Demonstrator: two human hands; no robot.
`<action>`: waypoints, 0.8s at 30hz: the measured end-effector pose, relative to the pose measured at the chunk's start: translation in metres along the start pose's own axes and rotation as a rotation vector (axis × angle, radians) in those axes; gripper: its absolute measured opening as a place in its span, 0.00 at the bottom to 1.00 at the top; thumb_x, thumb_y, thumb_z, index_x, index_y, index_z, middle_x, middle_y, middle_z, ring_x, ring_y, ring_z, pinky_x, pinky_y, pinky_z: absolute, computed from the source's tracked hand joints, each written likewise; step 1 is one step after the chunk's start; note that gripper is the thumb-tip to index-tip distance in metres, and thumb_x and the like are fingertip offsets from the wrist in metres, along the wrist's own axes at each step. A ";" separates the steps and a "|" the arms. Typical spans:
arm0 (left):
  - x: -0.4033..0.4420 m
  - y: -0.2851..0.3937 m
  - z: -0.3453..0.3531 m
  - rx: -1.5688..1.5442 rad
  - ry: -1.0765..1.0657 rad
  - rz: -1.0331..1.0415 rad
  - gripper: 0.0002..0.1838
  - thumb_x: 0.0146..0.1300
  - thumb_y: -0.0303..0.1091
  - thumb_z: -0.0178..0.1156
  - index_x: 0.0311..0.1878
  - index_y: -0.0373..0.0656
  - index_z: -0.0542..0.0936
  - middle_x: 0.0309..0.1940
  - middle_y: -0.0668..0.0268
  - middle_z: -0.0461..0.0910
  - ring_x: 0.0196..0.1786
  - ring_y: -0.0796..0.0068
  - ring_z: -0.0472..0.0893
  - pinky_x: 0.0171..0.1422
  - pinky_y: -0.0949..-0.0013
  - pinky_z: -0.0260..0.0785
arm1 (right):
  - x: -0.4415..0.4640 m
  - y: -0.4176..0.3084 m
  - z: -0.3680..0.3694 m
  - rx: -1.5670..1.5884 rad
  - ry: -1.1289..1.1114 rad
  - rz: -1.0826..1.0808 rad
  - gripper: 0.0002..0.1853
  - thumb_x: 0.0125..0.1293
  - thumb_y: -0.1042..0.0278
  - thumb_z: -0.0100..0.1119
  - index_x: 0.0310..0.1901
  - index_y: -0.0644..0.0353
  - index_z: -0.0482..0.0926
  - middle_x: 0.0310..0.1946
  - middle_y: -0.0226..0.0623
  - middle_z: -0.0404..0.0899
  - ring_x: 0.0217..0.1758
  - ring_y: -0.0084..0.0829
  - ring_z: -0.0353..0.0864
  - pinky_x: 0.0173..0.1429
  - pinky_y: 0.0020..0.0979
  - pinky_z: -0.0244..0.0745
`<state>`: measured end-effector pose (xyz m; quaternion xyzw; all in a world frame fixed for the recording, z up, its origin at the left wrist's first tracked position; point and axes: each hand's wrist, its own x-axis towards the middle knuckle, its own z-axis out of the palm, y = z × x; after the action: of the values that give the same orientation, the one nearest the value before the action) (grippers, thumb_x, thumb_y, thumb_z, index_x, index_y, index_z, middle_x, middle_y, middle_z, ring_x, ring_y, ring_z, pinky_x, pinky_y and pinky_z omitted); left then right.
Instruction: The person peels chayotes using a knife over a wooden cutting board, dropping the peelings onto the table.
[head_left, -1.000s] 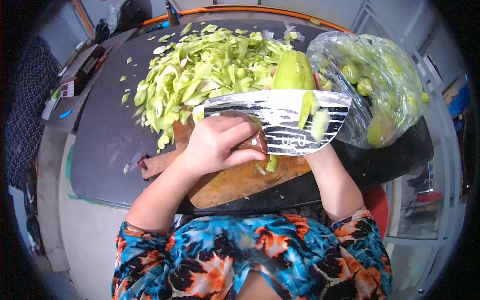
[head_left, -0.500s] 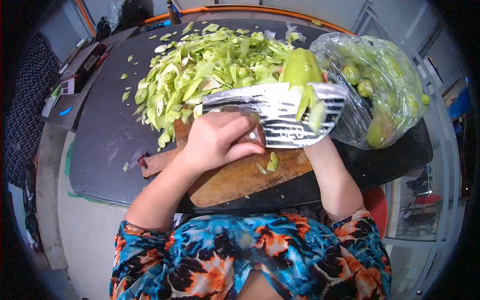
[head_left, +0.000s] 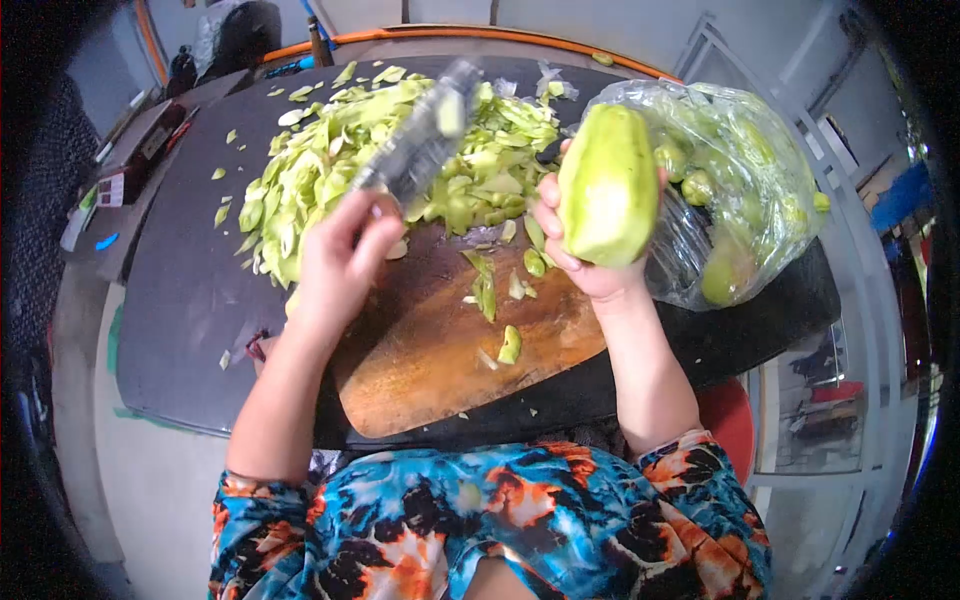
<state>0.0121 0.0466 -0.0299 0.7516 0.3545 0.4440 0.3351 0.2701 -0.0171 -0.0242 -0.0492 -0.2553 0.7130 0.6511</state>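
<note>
My left hand (head_left: 350, 245) is closed around the handle of a broad knife (head_left: 415, 135). The blade is raised and tilted over the heap of green peelings (head_left: 330, 160), blurred by motion, with a pale piece stuck to it. In my right hand (head_left: 595, 265) a large, pale green peeled fruit (head_left: 610, 185) stands nearly upright, my fingers wrapped round its lower part. Below and between the hands lies a wooden board (head_left: 440, 370) with a few scraps, among them a curved green piece (head_left: 510, 345).
Right of the fruit, a clear plastic bag (head_left: 750, 180) holds several green fruits on the dark table (head_left: 180, 290). At the left, a box (head_left: 150, 140) rests on a side surface. Part of a red seat (head_left: 728, 425) shows below the table's right side.
The knife has come away from the fruit and swung up and left, its blade now pointing up. My right hand has lifted the fruit into fuller view. Green strips now lie on the board.
</note>
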 end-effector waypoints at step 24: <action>-0.008 0.010 0.014 0.238 -0.257 0.478 0.17 0.57 0.46 0.66 0.36 0.40 0.78 0.23 0.64 0.76 0.25 0.65 0.78 0.31 0.67 0.70 | 0.004 0.015 -0.033 -0.006 0.051 0.093 0.45 0.59 0.27 0.49 0.64 0.61 0.64 0.52 0.51 0.74 0.48 0.44 0.77 0.51 0.44 0.76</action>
<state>0.0244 0.0316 -0.0310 0.8979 0.1715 0.3669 0.1727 0.2686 -0.0035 -0.0577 -0.0813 -0.2381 0.7404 0.6233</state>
